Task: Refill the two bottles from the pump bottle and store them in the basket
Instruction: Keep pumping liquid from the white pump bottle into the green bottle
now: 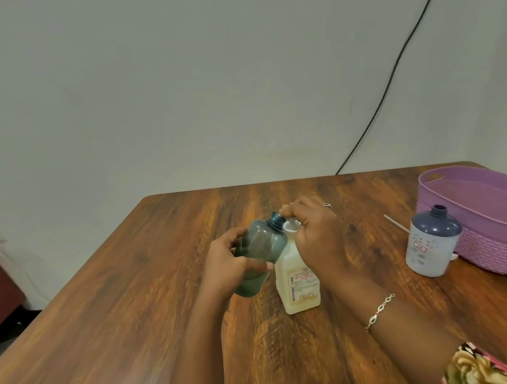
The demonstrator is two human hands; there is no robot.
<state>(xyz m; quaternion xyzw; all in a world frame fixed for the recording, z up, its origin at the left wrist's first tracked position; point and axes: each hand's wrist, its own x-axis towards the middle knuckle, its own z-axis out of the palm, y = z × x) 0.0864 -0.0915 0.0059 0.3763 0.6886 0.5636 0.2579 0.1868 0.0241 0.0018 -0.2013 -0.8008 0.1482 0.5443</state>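
Gripping the tilted, uncapped teal bottle (262, 245), left hand (225, 266) flanks right hand (315, 236) curled over pump bottle (299, 286).

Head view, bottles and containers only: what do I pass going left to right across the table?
In order: teal bottle, tilted in the left hand → pump bottle under the right hand → white bottle with blue top → purple basket.
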